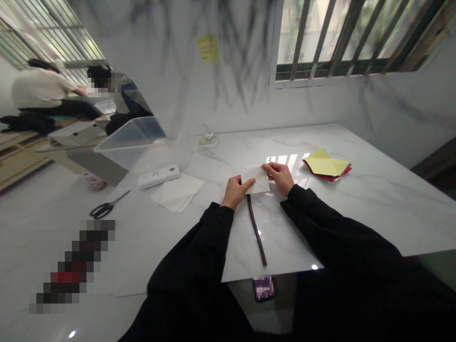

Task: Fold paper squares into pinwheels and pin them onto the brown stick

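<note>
Between my two hands is a small white piece of paper, creased and apparently folded. My left hand pinches its left side, the thumb lying across the front. At the upper right corner my right hand grips the same paper with closed fingers. A thin dark brown stick lies on the marble-patterned table below the paper, its upper end reaching the paper's lower edge; whether it touches the paper I cannot tell. Several loose white sheets lie left of my left hand.
A stack of coloured paper, yellow on top, sits to the right. On the left are a white oblong device, black scissors and a clear plastic bin. A small white item with a cord rests by the wall. Two people sit beyond.
</note>
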The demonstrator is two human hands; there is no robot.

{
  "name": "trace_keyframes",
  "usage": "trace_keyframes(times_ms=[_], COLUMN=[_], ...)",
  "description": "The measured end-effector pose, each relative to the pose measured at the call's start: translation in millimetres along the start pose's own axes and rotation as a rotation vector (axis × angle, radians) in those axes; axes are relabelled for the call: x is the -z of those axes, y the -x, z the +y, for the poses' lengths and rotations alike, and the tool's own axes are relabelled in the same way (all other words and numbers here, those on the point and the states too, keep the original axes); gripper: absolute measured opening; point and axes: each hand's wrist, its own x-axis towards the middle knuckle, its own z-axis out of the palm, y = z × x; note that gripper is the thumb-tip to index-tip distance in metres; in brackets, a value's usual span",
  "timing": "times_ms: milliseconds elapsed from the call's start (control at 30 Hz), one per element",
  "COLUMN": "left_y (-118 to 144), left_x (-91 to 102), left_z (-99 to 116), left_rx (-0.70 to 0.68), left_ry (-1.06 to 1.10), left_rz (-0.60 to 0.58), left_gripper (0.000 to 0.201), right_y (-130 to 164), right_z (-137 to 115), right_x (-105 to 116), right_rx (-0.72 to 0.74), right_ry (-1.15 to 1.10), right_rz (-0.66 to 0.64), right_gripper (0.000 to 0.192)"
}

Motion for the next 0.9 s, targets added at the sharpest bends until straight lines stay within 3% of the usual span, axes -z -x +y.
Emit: trace_keyframes(times_ms=[200,900], left_y=[-1.3,0.1], left_x=[0.3,0.1], left_z=[-1.9,0.3], left_rx=[0.004,-0.005], left_ry=[0.018,0.008], left_rz=[-0.016,-0.051], left_gripper=[0.044,0.044], right_y=[5.3,3.1], right_z=[-1.7,-3.5], right_x=[-3.0,-3.0], right_rx=[-0.154,-0.093], right_ry=[-0.085,-0.055], right_rz=[-0.224,-0.028], right_gripper=[0.054,0.063])
